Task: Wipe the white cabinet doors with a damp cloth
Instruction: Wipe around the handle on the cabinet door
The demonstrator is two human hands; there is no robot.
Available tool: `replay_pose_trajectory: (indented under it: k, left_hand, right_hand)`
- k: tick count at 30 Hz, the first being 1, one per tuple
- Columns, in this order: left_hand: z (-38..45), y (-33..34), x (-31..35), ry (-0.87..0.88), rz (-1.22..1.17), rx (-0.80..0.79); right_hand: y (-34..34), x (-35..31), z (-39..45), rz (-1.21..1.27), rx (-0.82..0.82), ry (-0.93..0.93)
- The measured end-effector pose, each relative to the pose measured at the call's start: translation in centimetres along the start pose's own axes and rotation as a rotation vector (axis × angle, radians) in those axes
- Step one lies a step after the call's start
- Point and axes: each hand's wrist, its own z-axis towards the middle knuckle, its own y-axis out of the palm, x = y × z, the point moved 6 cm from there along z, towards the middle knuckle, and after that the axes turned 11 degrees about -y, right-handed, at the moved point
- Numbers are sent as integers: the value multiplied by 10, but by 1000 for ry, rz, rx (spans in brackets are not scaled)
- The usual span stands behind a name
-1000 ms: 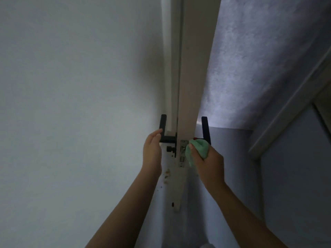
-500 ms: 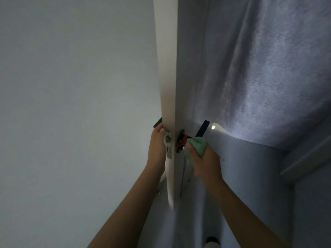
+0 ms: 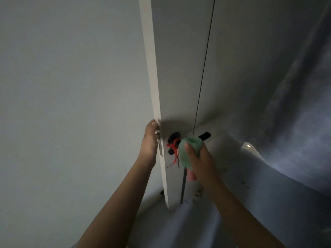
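Observation:
A tall white door (image 3: 180, 77) stands ajar in front of me, its narrow edge facing left. My left hand (image 3: 149, 142) holds that edge at lock height, fingers wrapped behind it. My right hand (image 3: 198, 158) grips a bunched green cloth (image 3: 188, 151) against the door's right face. Just left of the cloth sits a black lock (image 3: 173, 143) with a red cord and a hanging key. The tip of a black handle (image 3: 204, 136) shows past the cloth.
A plain pale wall (image 3: 71, 104) fills the left side. A dim blue-grey wall (image 3: 286, 86) lies to the right, with a bright patch of light (image 3: 248, 145) on it. The door's bottom corner (image 3: 169, 208) meets the floor below my arms.
The door has swung so its right face now shows broadly. My left hand moved from the handle to the door's edge. My right hand stayed beside the lock with the cloth.

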Motion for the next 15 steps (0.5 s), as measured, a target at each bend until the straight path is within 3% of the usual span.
replay_pose_trajectory:
  k: [6, 11, 15]
  left_hand:
    - [-48, 12, -10, 168, -81, 327]
    - [-88, 58, -14, 221, -6, 141]
    - [-105, 68, -19, 200, 62, 195]
  right_hand:
    - [-20, 8, 21, 165, -308, 108]
    - [-25, 1, 26, 261, -524, 93]
    - [-29, -1, 14, 411, -635, 116]
